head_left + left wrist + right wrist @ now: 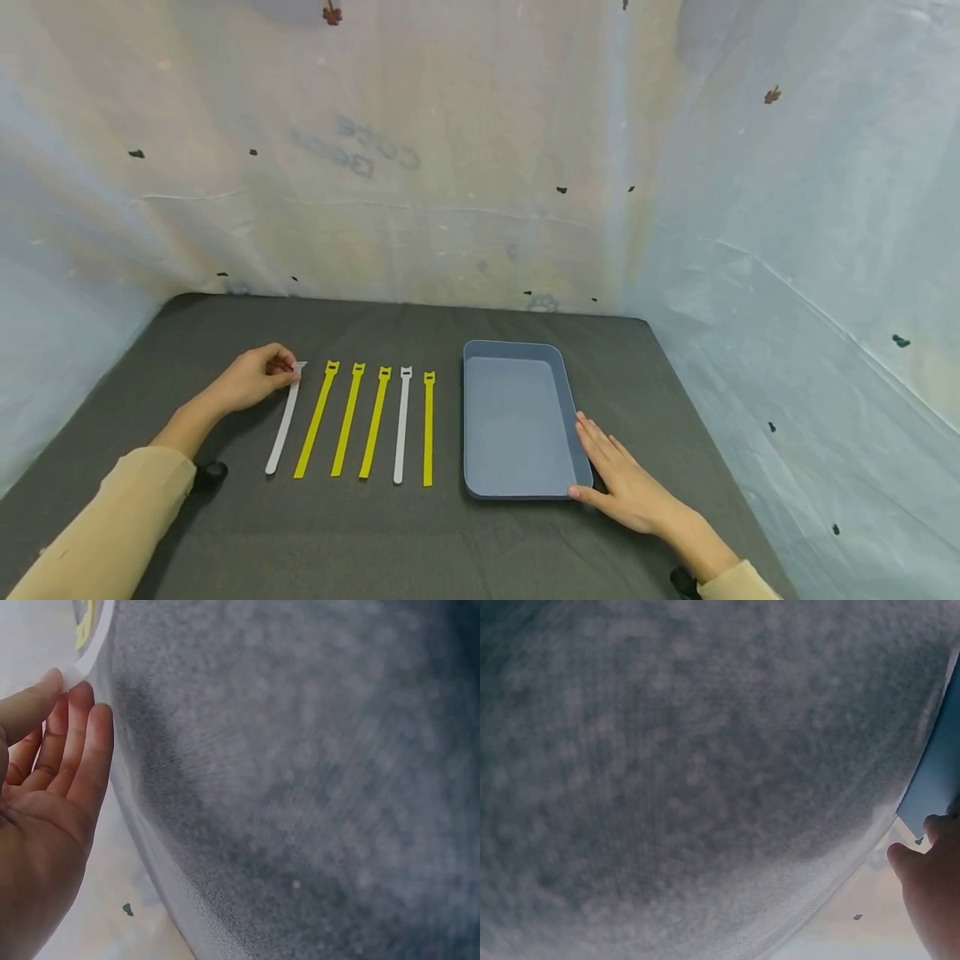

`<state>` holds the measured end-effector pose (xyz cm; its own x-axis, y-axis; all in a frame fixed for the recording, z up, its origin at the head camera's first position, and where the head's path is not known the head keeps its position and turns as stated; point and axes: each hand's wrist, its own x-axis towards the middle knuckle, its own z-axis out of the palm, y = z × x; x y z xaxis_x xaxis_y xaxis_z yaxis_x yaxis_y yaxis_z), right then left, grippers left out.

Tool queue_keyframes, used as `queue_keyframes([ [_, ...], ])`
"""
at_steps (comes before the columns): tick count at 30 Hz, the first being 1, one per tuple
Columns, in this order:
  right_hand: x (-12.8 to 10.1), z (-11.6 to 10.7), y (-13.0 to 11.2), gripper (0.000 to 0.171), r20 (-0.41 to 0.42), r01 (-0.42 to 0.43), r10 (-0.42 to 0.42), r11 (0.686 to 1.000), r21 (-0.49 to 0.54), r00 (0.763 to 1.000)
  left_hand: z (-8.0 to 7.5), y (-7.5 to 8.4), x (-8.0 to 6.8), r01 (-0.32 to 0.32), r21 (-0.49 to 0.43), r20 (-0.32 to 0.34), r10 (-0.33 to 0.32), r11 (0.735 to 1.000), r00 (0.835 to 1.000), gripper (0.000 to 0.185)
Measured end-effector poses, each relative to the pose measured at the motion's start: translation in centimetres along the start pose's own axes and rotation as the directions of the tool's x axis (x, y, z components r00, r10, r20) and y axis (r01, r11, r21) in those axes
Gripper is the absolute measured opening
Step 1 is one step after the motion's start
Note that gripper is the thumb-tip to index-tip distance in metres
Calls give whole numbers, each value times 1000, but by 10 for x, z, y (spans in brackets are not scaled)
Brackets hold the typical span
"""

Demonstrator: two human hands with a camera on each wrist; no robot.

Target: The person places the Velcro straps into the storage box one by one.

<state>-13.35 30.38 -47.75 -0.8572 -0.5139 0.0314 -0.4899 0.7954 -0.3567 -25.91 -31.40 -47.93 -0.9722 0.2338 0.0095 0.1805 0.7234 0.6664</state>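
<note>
On the dark grey desk (390, 542) six straps lie side by side in a row, running from near the middle of the desk toward its front edge. The left hand (251, 379) pinches the head end of the leftmost white strap (283, 429) between thumb and curled fingers, while the rest of that strap lies flat on the desk. The left wrist view shows the thumb and fingertips (79, 712) closed on the strap's white tip. Just to the right lie three yellow straps (347, 421), then a second white strap (402, 425), then one more yellow strap (428, 429), all parallel and slightly apart from one another. Right of the row, toward the desk's right edge, sits a shallow blue tray (555, 358). The right hand (626, 487) rests flat with straight, relaxed fingers against the tray's right wall near its front right corner, the thumb touching the front rim. A pale cloth backdrop (480, 167) stands behind and beside the desk.
</note>
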Motion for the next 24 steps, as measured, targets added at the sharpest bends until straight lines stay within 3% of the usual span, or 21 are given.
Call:
queue_keyframes([
  [8,0,0,0,96,-3,2,-2,1000,-11,1000,-8,10,-9,23,-25,-21,-23,999,1000,26],
  [24,-1,0,1,96,-15,10,-11,999,-41,1000,-36,33,-22,8,7,-87,-7,1000,996,29],
])
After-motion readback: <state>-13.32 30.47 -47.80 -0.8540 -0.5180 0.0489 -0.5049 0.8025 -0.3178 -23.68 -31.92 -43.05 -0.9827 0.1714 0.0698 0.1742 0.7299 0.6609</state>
